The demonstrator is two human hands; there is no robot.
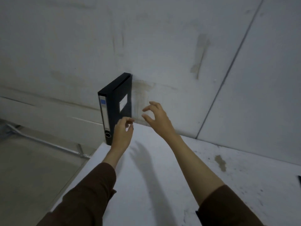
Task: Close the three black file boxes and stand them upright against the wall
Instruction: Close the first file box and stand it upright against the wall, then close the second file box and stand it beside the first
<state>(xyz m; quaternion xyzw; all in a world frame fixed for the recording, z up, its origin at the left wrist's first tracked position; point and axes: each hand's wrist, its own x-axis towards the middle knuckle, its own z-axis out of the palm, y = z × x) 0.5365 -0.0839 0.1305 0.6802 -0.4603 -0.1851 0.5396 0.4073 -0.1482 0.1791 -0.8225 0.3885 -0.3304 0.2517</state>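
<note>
Head view: one black file box point(116, 105) stands upright and closed at the left end of the white table point(162, 185), its back edge against the wall point(162, 46), its labelled spine facing the camera. The box's foot sits close to the table's left edge.

Left hand point(122, 134): empty, fingers loosely curled with a narrow gap, just in front of the box's lower right face; contact cannot be confirmed. Right hand point(156, 118): empty, fingers spread and half-curled, near the box's right side but apart from it. Brown sleeves on both forearms.

Only one box is clearly visible. A dark object point(299, 180) cuts into the frame far right of the box, too little showing to identify. Judgement: roughly one of three done.

Risks from here:
- Box is tall and narrow with nothing beside it to brace it. A brush from either hand as they move away could tip it sideways.
- Toppling left would likely carry it off the table edge to the floor.
- Setting a second box beside it with a sideways push could slide or knock the first toward that edge.
- The cover's closure cannot be checked from here; if loose, it may spring open.
</note>
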